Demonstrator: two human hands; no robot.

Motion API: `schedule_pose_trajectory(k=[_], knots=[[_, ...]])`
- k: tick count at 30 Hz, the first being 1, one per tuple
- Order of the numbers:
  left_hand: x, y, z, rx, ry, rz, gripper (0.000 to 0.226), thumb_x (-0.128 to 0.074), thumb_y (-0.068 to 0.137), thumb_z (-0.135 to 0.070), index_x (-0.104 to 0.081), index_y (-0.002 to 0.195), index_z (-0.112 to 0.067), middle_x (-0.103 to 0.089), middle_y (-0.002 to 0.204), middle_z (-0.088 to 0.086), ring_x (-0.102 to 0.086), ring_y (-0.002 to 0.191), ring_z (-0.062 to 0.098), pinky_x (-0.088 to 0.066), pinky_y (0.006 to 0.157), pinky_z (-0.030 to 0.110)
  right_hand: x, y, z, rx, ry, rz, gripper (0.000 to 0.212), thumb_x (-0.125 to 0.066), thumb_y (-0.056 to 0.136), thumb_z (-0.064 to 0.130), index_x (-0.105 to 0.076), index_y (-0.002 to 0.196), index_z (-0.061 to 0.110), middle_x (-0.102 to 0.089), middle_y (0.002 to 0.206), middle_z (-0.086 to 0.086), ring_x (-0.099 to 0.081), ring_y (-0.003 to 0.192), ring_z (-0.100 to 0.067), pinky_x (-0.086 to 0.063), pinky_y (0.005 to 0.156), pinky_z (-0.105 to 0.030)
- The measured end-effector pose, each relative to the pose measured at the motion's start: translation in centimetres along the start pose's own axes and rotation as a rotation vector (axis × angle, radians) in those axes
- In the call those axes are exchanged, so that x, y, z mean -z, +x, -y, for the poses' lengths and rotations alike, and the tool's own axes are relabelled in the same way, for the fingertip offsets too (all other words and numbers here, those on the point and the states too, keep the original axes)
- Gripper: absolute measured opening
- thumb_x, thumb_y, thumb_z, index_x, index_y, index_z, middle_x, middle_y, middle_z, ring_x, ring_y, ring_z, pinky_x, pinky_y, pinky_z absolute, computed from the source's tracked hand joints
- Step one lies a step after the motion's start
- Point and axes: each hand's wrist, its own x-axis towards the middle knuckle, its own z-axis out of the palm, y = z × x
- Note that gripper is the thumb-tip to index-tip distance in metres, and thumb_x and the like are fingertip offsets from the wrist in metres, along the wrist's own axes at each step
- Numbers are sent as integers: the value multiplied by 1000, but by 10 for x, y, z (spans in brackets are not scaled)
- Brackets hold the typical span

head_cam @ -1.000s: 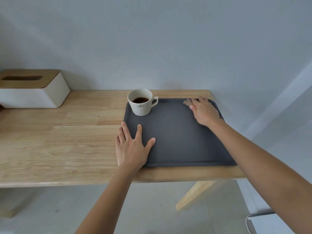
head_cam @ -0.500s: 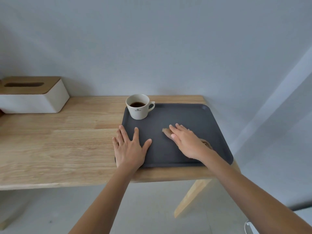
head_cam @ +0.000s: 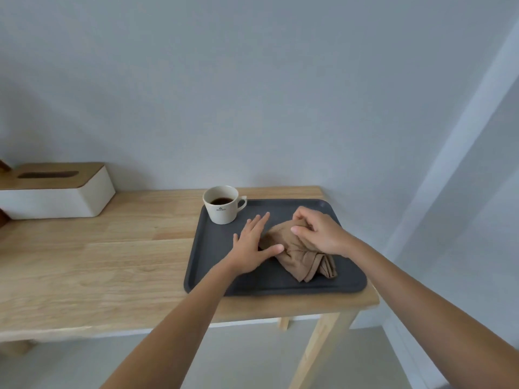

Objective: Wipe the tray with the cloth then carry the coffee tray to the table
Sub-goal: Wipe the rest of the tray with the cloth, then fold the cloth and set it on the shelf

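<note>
Head view: fingers of the right hand [head_cam: 320,234] curl shut and pinch a fold of the tan cloth [head_cam: 302,258] right of the frame's centre; the bunched cloth lies on the dark grey tray [head_cam: 213,248], its loose end trailing toward the tray's lower right. Beside it, the left hand [head_cam: 252,245] lies flat and spread on the tray, gripping nothing, its thumb touching the cloth's left edge. At the tray's upper left corner stands a white coffee cup [head_cam: 223,207] with dark coffee. Under the tray is a wooden table [head_cam: 98,262]; a white tissue box [head_cam: 53,192] with a wooden lid sits at the frame's left edge.
</note>
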Motion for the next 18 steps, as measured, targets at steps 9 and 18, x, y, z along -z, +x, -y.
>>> schedule_pose_trajectory(k=[9,18], knots=[[64,2,-32,-134,-337,95,24,-76,78,-32,-63,65,-17,-54,65,-4,-47,66,14,-34,62,26,75,-7,22,21,154,-55,21,-76,80,20,-68,99,25,-73,76,-15,-63,66,-12,-50,71,-32],[163,-50,-24,-107,-244,-172,25,-76,79,-23,-70,82,1,-69,76,19,-60,72,11,-48,72,26,50,29,76,119,258,-32,16,-78,77,14,-75,92,14,-76,81,-7,-70,74,-14,-58,72,-31]])
